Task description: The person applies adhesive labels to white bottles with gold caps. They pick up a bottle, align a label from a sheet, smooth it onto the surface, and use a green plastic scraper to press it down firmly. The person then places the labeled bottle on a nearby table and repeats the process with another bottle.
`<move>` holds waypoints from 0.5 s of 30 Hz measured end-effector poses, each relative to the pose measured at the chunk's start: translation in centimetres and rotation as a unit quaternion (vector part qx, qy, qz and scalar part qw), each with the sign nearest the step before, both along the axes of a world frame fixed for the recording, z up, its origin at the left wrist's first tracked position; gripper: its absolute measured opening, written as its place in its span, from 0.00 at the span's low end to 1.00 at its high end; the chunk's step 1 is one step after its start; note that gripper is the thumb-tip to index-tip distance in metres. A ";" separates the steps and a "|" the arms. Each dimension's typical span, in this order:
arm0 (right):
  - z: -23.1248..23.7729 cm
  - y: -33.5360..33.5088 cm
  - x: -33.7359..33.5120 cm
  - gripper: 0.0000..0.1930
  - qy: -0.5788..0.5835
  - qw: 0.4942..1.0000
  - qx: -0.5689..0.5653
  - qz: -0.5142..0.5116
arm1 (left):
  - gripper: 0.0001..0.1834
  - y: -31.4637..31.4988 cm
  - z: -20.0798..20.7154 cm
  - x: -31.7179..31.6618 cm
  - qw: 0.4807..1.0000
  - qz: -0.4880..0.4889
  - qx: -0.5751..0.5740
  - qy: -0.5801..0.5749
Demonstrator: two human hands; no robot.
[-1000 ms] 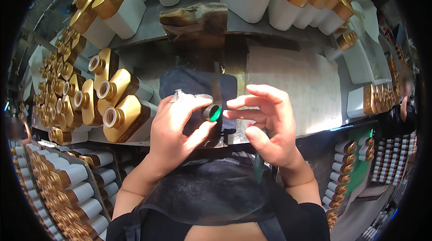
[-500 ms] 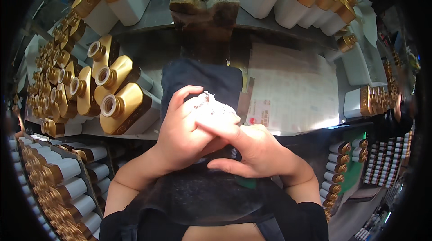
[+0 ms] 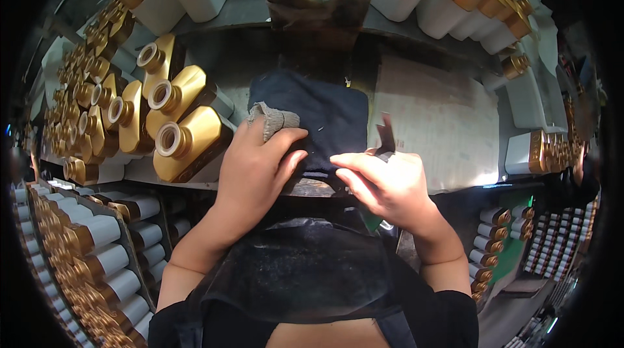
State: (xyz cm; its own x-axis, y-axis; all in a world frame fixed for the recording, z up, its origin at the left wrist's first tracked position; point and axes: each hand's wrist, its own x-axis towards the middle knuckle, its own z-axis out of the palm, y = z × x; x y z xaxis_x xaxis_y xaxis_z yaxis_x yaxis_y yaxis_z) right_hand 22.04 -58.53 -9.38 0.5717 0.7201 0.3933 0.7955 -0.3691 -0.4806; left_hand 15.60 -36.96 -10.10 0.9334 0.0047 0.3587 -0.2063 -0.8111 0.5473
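My left hand (image 3: 253, 162) is over the near left part of a dark blue folded cloth (image 3: 325, 97). A grey ribbed knit piece (image 3: 281, 120) is bunched at its fingers; the thumb and forefinger are apart, and the other fingers are hidden. Across from it, my right hand (image 3: 387, 182) has thumb and forefinger brought close together near the cloth's front edge. A thin dark strip (image 3: 385, 133) with a notched end sticks up from behind this hand's fingers, where its lower part is hidden.
White bottles with gold shoulders (image 3: 188, 143) lie close on the left. More stand at the back around a worn wooden block (image 3: 318, 3). A pale printed sheet (image 3: 435, 123) covers the bench on the right. Racks of bottles (image 3: 104, 257) flank me below.
My hands, together over a brightly lit white bundle before, have moved apart. The grey knit piece now shows at my left hand and the dark strip at my right. The whole view has shifted slightly.
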 end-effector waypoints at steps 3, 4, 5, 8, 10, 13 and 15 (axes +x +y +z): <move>0.2 -0.3 0.3 0.09 0.020 0.999 -0.045 -0.009 | 0.11 -0.7 -0.1 0.8 0.997 0.001 0.082 -0.006; 0.2 -0.4 0.4 0.09 0.024 0.999 -0.042 -0.010 | 0.10 -0.8 0.3 0.9 0.994 -0.005 0.105 0.009; 0.1 -0.5 0.5 0.09 0.027 0.999 -0.040 -0.011 | 0.10 -0.8 0.3 1.0 0.994 -0.006 0.109 0.019; -0.1 -0.4 0.8 0.10 0.083 0.995 0.047 -0.005 | 0.07 -0.8 0.1 1.6 0.996 -0.009 0.081 0.028; 0.3 -0.2 0.7 0.12 0.084 0.991 0.102 0.010 | 0.05 -1.3 1.4 1.4 0.997 -0.021 -0.072 0.035; 0.8 0.4 0.7 0.15 0.042 0.981 0.186 0.034 | 0.03 -2.0 3.4 0.6 0.961 -0.056 -0.260 0.078; 0.1 -0.3 0.8 0.14 -0.028 0.984 0.174 0.026 | 0.03 -2.2 3.5 1.3 0.945 -0.098 -0.297 0.096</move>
